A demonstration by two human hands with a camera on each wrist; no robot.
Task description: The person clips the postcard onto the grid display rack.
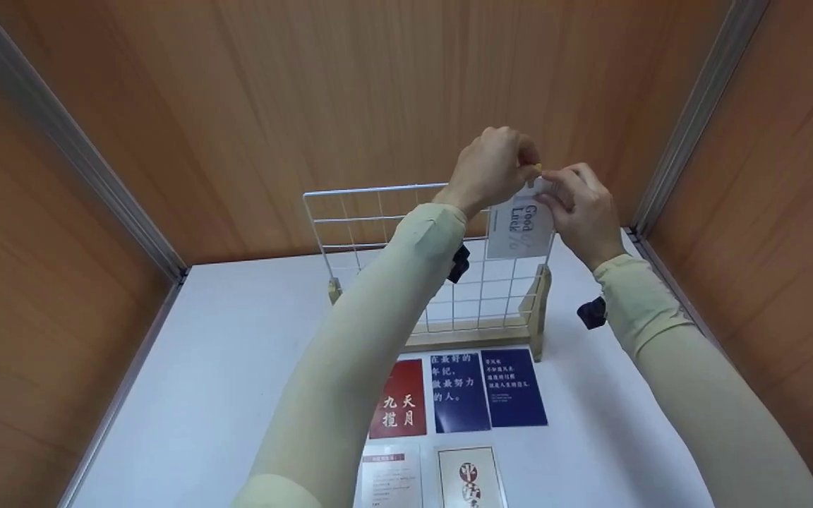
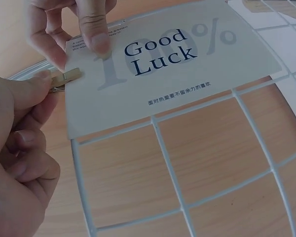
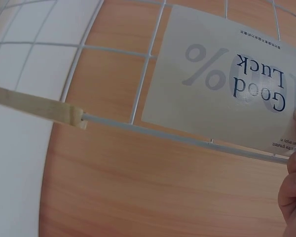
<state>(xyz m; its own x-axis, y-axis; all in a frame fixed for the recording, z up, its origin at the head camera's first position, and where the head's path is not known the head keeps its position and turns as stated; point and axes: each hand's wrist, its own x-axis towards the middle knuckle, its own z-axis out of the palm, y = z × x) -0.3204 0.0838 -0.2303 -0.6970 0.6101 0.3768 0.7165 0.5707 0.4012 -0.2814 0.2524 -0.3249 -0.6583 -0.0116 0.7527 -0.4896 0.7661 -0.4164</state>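
A white "Good Luck" card (image 1: 509,243) with a pale "100%" lies against the upper right corner of a white wire grid (image 1: 364,190). My right hand (image 1: 583,208) pinches the card near its top end, thumb on the printed face, as the left wrist view shows. In my left hand (image 1: 491,166) is a small wooden clothespin (image 2: 66,77), held between thumb and forefinger. The clothespin's tip overlaps the card's edge at the grid's top bar. In the right wrist view, fingertips of the right hand (image 3: 293,182) show at the card's corner.
Wooden feet (image 1: 537,310) hold the grid upright on the white table (image 1: 251,367). In front lie a red card (image 1: 399,398), two dark blue cards (image 1: 459,413) and two pale cards (image 1: 470,458). Wood-grain panels (image 1: 378,92) enclose the back and sides.
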